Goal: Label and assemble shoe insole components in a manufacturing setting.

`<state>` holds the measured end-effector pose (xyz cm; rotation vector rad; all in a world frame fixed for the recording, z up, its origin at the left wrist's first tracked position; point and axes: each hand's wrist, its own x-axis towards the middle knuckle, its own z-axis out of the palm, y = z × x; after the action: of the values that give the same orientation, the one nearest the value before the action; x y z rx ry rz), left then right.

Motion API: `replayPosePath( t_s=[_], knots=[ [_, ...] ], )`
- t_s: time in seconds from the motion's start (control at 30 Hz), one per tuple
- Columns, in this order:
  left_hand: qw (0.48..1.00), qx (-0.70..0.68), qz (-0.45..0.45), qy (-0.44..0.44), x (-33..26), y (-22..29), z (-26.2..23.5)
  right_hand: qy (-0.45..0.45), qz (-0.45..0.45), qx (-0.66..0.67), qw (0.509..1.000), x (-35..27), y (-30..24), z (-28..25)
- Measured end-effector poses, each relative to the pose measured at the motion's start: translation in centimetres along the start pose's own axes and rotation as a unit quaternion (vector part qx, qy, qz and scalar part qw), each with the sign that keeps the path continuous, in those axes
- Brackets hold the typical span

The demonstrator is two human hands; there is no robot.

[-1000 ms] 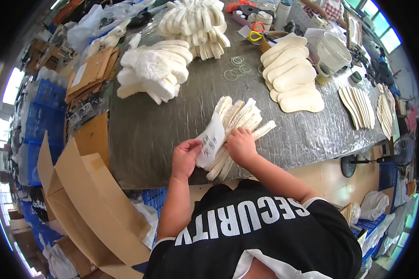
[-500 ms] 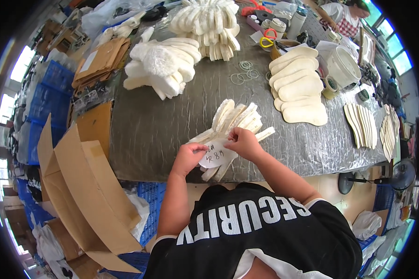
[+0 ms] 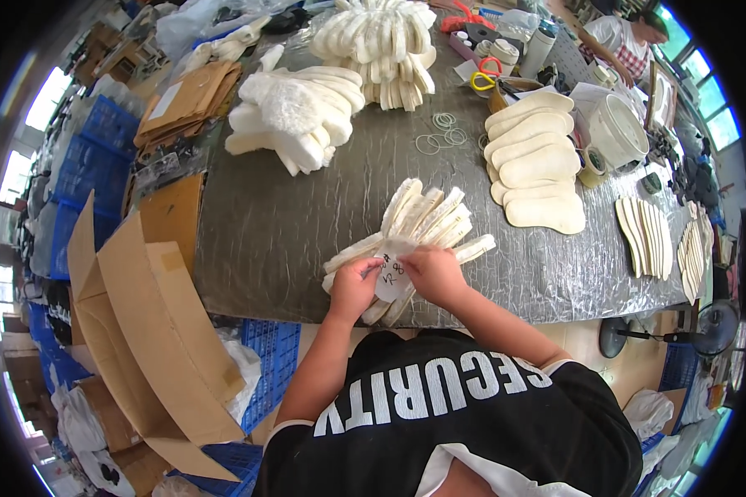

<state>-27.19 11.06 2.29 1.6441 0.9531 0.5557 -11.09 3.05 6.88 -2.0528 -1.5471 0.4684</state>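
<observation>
- Standing at the left edge, blue crates (image 3: 91,157) overlap too much for a sure count.
- One cardboard box (image 3: 162,331), flaps open, left of the table (image 3: 265,248).
- One pile of brown sheets (image 3: 192,103), a single white label on top.
- One heap of fluffy white insoles (image 3: 286,112) on the table's far left.
- One left hand (image 3: 354,290), thumb and fingers closed on the left edge of a paper slip.
- One taller pile of fleecy insoles (image 3: 375,50), farther back.
- One white paper slip (image 3: 392,284), handwritten, held between the two hands over the middle of the bundle.
- One bundle of cream insoles (image 3: 423,217), splayed near the table's front edge; their number cannot be told.
- One right hand (image 3: 433,273), fingertips pinching the slip's right side.
- At least three pale rubber bands (image 3: 441,137), overlapping.
- One pair of scissors (image 3: 480,81), red and yellow handles.
- At least six flat insoles (image 3: 543,166) in an overlapping row.
- One white bucket (image 3: 617,128).
- Two fanned sets of thin insoles (image 3: 643,236), side by side.
</observation>
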Motion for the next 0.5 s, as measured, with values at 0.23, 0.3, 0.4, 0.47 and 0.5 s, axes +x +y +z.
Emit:
replayPosePath(
  t_s=[0.23, 0.3, 0.4, 0.47, 0.5],
  knots=[
    [0.997, 0.054, 0.038, 0.042, -0.3, -0.4, 0.4, 0.094, -0.023, -0.058, 0.994, 3.1, 0.8, -1.5],
    [0.996, 0.048, 0.031, 0.067, -0.4, -0.2, 0.7, 0.052, -0.047, -0.072, 0.995, 3.7, 1.2, -1.6],
    [0.995, 0.019, -0.001, 0.097, -0.2, -0.3, 0.9, 0.015, 0.077, -0.005, 0.997, 4.3, 1.3, -1.8],
    [0.994, -0.004, -0.024, 0.103, -0.3, -0.4, 1.0, 0.027, 0.094, 0.033, 0.995, 4.4, 1.6, -2.1],
    [0.994, 0.011, -0.029, 0.104, -0.2, -0.1, 1.1, 0.016, 0.083, 0.029, 0.996, 4.7, 2.0, -2.1]
  ],
)
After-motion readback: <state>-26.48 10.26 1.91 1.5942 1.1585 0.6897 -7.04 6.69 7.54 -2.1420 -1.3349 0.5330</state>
